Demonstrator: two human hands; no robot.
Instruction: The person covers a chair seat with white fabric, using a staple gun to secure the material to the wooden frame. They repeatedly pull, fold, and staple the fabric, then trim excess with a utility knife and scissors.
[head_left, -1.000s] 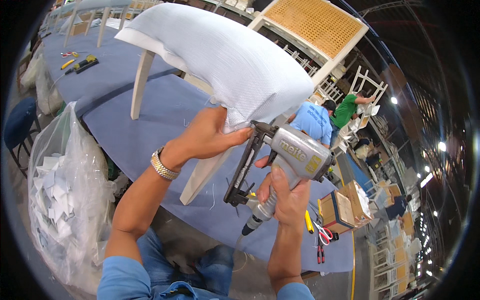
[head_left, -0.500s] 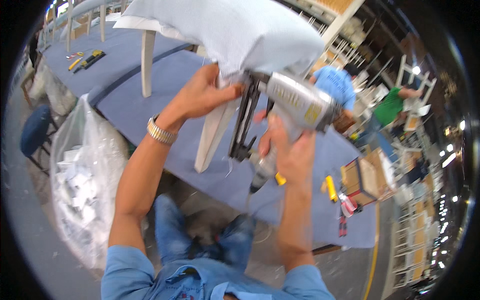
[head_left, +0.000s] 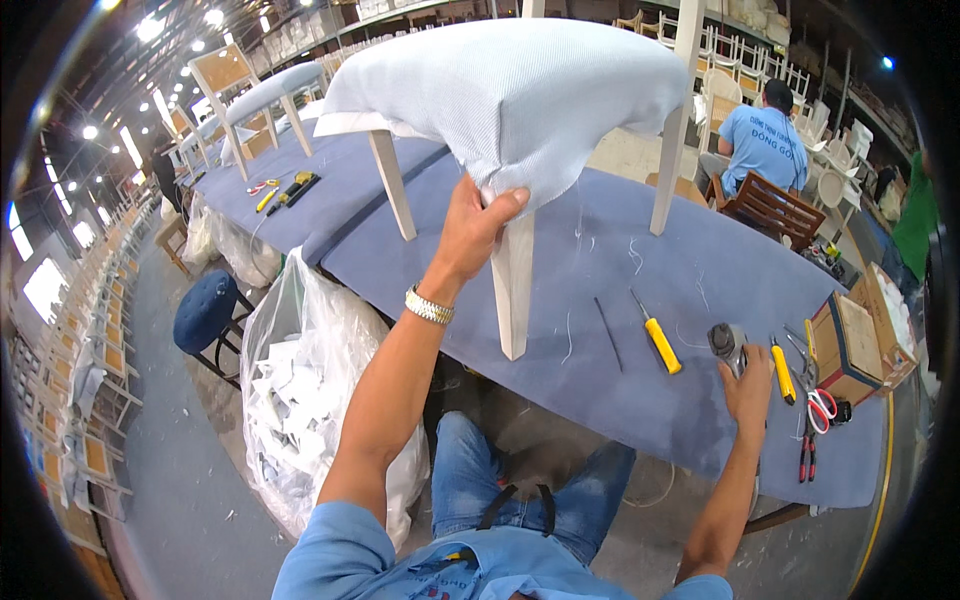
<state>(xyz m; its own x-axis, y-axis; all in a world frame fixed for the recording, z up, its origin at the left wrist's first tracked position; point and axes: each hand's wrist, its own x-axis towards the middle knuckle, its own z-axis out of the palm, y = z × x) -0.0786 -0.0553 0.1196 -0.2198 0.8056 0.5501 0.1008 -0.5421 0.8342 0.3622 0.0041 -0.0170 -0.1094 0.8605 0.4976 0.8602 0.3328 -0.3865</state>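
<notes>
A chair with a pale blue fabric seat (head_left: 510, 90) and cream legs stands on the blue padded table (head_left: 600, 400). My left hand (head_left: 470, 235) pinches the loose fabric at the seat's front corner, just above the nearest chair leg (head_left: 513, 290). My right hand (head_left: 745, 385) rests low on the table at the right, closed around the handle of a grey staple gun (head_left: 727, 342) that sits on the table surface. A gold watch (head_left: 429, 306) is on my left wrist.
A yellow-handled screwdriver (head_left: 660, 343), a thin dark rod (head_left: 607, 347), another yellow tool (head_left: 782, 370), red-handled pliers (head_left: 812, 410) and a cardboard box (head_left: 850, 345) lie at the right. A clear bag of scraps (head_left: 300, 400) and a blue stool (head_left: 205, 310) stand at the left. A person in a blue shirt (head_left: 765, 140) sits beyond the table.
My right hand has lowered the staple gun from the seat corner down onto the table at the right. My left hand has stayed on the fabric at the corner.
</notes>
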